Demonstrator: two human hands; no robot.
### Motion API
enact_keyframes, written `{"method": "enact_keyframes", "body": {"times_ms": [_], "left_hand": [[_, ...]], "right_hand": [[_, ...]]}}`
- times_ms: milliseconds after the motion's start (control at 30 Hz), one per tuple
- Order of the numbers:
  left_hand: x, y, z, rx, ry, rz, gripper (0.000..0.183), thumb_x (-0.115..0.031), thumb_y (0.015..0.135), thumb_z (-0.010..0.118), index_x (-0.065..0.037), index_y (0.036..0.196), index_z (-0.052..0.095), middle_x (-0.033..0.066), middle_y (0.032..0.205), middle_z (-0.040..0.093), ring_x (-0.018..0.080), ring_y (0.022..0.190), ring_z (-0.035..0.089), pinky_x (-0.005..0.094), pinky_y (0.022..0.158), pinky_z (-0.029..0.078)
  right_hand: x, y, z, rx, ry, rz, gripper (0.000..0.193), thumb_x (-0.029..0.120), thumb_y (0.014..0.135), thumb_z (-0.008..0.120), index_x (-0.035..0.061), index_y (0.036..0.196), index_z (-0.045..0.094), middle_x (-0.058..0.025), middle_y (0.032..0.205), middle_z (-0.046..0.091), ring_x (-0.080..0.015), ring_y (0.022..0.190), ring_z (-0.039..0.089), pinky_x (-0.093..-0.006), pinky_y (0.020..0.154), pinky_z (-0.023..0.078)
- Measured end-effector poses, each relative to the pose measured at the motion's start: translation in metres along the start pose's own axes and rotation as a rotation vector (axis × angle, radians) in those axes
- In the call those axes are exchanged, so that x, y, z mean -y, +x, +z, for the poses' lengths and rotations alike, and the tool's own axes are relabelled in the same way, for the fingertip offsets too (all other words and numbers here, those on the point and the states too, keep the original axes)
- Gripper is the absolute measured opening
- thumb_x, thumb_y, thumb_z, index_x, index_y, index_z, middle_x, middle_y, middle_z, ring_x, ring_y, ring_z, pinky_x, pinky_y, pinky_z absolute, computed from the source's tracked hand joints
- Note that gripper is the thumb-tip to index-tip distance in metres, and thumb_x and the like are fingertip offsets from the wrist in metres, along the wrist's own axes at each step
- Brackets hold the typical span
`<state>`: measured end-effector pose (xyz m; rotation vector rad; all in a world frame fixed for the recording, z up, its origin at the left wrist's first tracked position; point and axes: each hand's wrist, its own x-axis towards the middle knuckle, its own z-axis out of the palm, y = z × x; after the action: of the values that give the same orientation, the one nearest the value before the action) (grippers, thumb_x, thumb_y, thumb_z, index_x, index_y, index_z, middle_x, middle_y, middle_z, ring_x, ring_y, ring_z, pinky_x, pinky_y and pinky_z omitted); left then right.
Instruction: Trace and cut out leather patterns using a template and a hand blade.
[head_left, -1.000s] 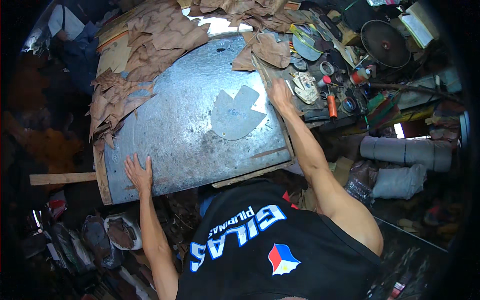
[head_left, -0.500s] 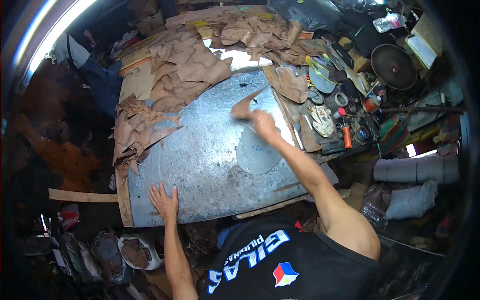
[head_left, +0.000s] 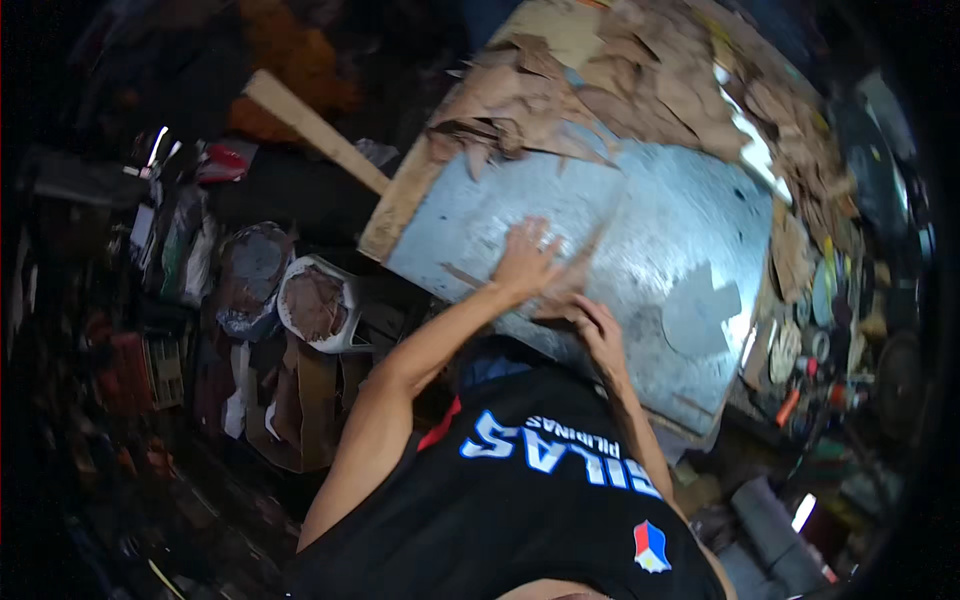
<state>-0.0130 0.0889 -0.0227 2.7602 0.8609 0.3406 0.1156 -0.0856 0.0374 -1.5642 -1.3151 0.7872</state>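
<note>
The leather scrap (head_left: 573, 284) looks light and pliable, best held at its wide end. Left hand (head_left: 526, 262) lies spread; right hand (head_left: 602, 338) touches it, grip unclear.

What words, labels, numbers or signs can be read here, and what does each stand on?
Black shirt: large white letters edged in blue, with a smaller white line; readable, but not copied here.
Same shirt: a red, white and blue shield-like emblem; no words can be made out on it.
Grey cut-out on the table: no readable marks.
Orange tube: too small and blurred to read.
</note>
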Motion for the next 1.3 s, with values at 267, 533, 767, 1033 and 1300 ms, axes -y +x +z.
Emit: {"method": "enact_keyframes", "body": {"times_ms": [267,533,767,1033,1300], "left_hand": [[0.018,-0.002,-0.012,0.052,-0.236,0.055,0.062,-0.048,0.09,0.054,-0.007,0.136,0.05,0.0278,0.149,0.029,0.0475,0.14,0.019,0.0581,0.114,0.012],[0.018,-0.002,-0.004,0.075,-0.213,0.109,0.066,-0.054,0.09,0.054,-0.008,0.138,0.048,0.026,0.152,0.024,0.0459,0.142,0.013,0.0588,0.114,0.009],[0.018,-0.005,-0.009,0.062,-0.174,0.023,0.063,-0.052,0.089,0.057,-0.008,0.134,0.052,0.0258,0.151,0.026,0.0452,0.143,0.014,0.0584,0.114,0.01],[0.014,-0.002,-0.012,0.099,-0.164,-0.005,0.062,-0.053,0.088,0.058,-0.013,0.135,0.051,0.0195,0.153,0.026,0.0394,0.144,0.015,0.0554,0.116,0.011],[0.012,0.003,-0.02,0.144,-0.134,-0.019,0.063,-0.052,0.084,0.063,-0.012,0.132,0.053,0.0192,0.152,0.028,0.0406,0.143,0.017,0.0555,0.116,0.012]], "right_hand": [[-0.007,0.008,0.009,-0.181,0.33,0.595,0.037,0.008,0.091,0.049,0.0017,0.126,0.058,-0.0033,0.089,0.058,-0.0106,0.073,0.054,-0.0242,0.061,0.047],[-0.007,0.015,-0.087,-0.358,0.056,0.544,0.039,0.003,0.089,0.048,0.0006,0.128,0.056,0.0022,0.072,0.05,-0.0052,0.058,0.044,-0.0226,0.049,0.037],[-0.073,0.056,-0.287,-0.727,0.006,0.448,0.041,0.008,0.086,0.055,0.0037,0.126,0.059,-0.0005,0.08,0.056,-0.0092,0.06,0.048,-0.0233,0.053,0.047],[-0.152,0.093,-0.282,-0.812,0.448,0.378,0.042,0.031,0.094,0.057,0.0056,0.126,0.049,-0.0119,0.123,0.056,-0.0302,0.106,0.061,-0.0376,0.085,0.053],[-0.129,0.24,-0.165,-0.409,-0.47,0.17,0.037,0.017,0.084,0.06,-0.0012,0.117,0.062,-0.0217,0.111,0.064,-0.0362,0.102,0.062,-0.0393,0.091,0.048]]}}
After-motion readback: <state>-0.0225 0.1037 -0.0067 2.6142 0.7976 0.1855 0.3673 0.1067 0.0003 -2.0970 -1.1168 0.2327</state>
